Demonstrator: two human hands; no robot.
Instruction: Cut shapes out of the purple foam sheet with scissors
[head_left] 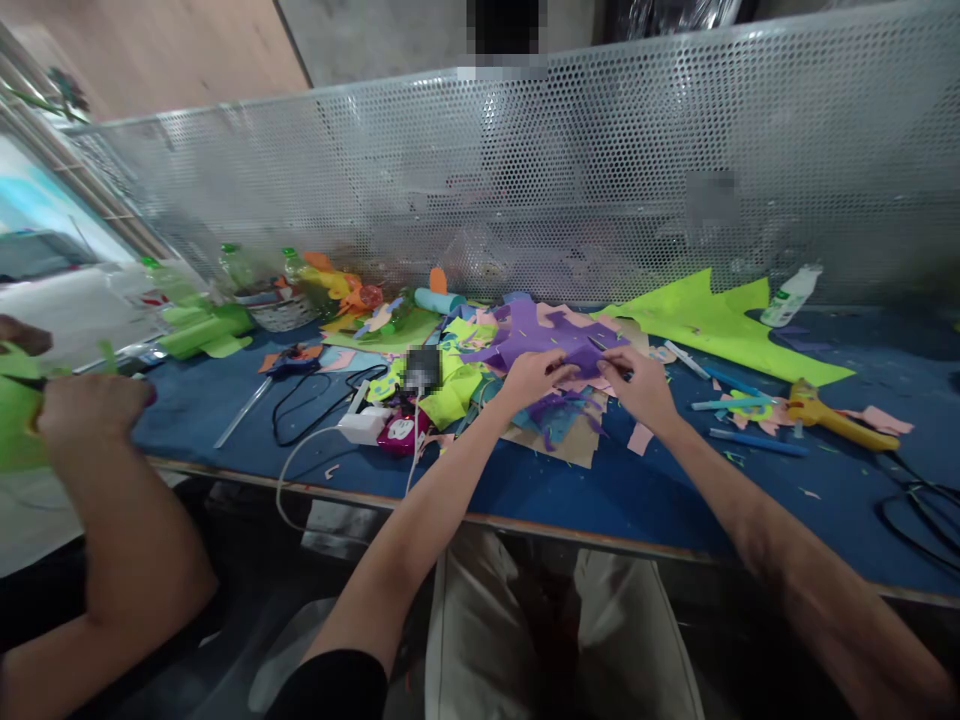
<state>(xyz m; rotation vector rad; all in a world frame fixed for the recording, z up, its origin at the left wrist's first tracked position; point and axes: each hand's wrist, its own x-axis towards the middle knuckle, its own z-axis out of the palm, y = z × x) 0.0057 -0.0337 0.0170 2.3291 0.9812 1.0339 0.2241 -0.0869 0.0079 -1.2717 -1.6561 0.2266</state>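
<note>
My left hand (pixel 538 378) lies over a cut purple sheet (pixel 525 335), its fingers loosely spread and pointing right. My right hand (pixel 637 380) is close by on the right, thumb and fingertips pinched together at the sheet's right part. A thin dark sliver shows near those fingertips, too small to name. Under and around both hands are layers of pink and brown scraps, with purple strips (pixel 551 425) in front of the left wrist. Small green clippings dot the purple sheet.
A yellow glue gun (pixel 844 420), blue pens (pixel 757 443) and a white bottle (pixel 791 295) stand or lie right. Lime sheet (pixel 720 325) leans at the perforated metal screen (pixel 585 150). A white charger (pixel 365 425) with cables is left. Another person's hand (pixel 94 405) works far left.
</note>
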